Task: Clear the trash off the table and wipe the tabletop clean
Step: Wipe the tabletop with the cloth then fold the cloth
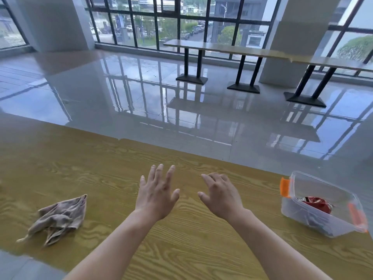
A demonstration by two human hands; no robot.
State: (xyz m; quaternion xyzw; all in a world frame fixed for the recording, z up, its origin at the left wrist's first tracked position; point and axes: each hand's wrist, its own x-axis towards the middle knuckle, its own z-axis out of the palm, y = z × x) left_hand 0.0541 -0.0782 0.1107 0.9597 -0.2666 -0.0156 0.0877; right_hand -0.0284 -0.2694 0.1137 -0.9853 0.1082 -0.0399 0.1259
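A person's two bare hands hover above a wood-grain counter [101, 178] in a bright hall with tall windows, seen from the head camera. The left hand [156, 196] is spread flat, fingers straight and apart, holding nothing. The right hand [221, 196] is also open, its fingers loosely bent downward, and it too holds nothing; whether either hand touches the counter cannot be told. To the left of the left hand, well apart from it, a crumpled grey-brown cloth [58, 218] lies on the counter near its close edge. At the far right, a clear plastic box [323, 205] with orange clips sits tilted on the counter, with a red wrapper [317, 204] and other scraps inside it. Beyond the counter stretches a glossy tiled floor [141, 98], and a row of long tables [252, 51] on black legs stands by the windows [161, 19].
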